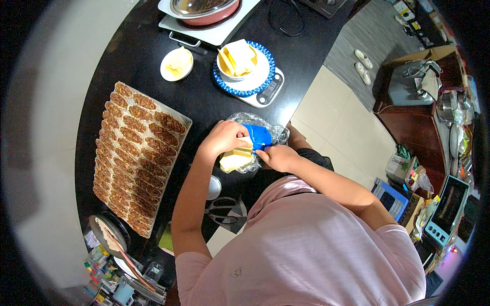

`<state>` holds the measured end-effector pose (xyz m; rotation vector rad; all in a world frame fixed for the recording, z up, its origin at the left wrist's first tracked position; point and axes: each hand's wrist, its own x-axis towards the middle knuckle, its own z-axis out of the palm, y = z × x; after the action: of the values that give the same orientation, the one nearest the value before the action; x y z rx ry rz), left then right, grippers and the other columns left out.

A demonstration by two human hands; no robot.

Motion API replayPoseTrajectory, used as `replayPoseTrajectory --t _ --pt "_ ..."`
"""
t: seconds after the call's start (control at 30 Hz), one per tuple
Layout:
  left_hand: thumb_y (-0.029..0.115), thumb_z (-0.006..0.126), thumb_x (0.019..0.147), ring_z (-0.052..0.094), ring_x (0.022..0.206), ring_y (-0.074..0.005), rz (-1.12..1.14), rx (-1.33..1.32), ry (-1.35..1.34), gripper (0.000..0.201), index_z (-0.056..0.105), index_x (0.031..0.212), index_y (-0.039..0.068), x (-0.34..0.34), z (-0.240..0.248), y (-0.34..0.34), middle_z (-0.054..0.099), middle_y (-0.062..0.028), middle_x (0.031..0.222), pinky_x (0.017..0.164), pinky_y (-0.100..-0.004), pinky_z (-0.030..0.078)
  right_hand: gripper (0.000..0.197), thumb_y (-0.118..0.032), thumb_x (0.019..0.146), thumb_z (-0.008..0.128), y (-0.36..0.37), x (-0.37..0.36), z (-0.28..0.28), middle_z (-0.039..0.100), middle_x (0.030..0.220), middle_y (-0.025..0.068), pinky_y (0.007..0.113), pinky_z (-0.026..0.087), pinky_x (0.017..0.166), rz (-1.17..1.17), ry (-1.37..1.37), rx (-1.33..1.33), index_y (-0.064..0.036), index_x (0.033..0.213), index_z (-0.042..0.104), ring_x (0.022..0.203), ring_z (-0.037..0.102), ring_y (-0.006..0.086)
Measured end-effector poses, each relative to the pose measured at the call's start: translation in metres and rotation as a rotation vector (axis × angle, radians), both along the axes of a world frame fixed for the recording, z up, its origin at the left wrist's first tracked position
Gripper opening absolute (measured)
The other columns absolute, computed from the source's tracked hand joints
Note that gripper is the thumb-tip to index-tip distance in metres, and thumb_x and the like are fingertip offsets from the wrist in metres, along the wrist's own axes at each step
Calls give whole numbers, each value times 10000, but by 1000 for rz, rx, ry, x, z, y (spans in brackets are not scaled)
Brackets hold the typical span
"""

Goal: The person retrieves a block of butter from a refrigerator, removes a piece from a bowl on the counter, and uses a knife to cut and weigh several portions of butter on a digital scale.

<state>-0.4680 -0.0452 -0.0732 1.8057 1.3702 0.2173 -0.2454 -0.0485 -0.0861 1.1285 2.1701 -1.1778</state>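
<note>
Between my hands lies a pale yellow block of butter (236, 161), resting on crumpled clear plastic wrap (247, 119). A blue wrapper (259, 135) covers its far right part. My left hand (224, 137) is closed over the butter from the left, its fingertips pressed on the top beside the wrapper. From the right, my right hand (278, 157) is closed at the butter's edge. A small blue bit shows at its fingertips, but what it grips is too small to make out. Past my hands, a white bowl (236, 75) of butter slices (239, 55) stands on a blue-rimmed plate (220, 85).
Under the plate is a kitchen scale (271, 92). A small bowl of butter (177, 63) stands left of it. A tray (185, 121) holds rows of brown-topped oval pieces at left. A lidded red pan (210, 19) sits at the back. Scissors (222, 212) lie near my body.
</note>
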Motion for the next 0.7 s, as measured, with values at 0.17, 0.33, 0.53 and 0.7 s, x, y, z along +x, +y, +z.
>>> replayPoseTrajectory --t 0.17,0.33,0.53,0.7 --pt "248 761 706 675 750 -302 66 -12 -37 270 709 839 19 -5 3 12 688 -162 792 708 -380 516 599 -510 975 334 -1 2 12 668 815 242 509 509 763 15 38 79 -18 918 670 801 655 409" --pt "233 735 784 579 699 -139 249 -59 -134 227 698 898 40 -16 31 27 674 -59 778 666 -284 467 570 -504 970 371 17 18 18 650 734 243 511 511 703 -2 172 108 -18 890 656 736 648 417" --pt "158 789 762 523 696 -132 511 433 -192 236 646 827 -18 -30 69 95 596 -67 796 651 -266 457 502 -460 973 410 56 43 38 637 713 249 508 500 695 -98 286 159 -25 856 631 717 634 419" --pt "349 773 760 601 908 -265 458 346 75 389 691 959 25 -42 69 164 628 -147 946 832 -358 469 474 -432 978 425 81 52 48 634 700 247 511 484 692 -158 333 213 -16 862 621 716 632 421"
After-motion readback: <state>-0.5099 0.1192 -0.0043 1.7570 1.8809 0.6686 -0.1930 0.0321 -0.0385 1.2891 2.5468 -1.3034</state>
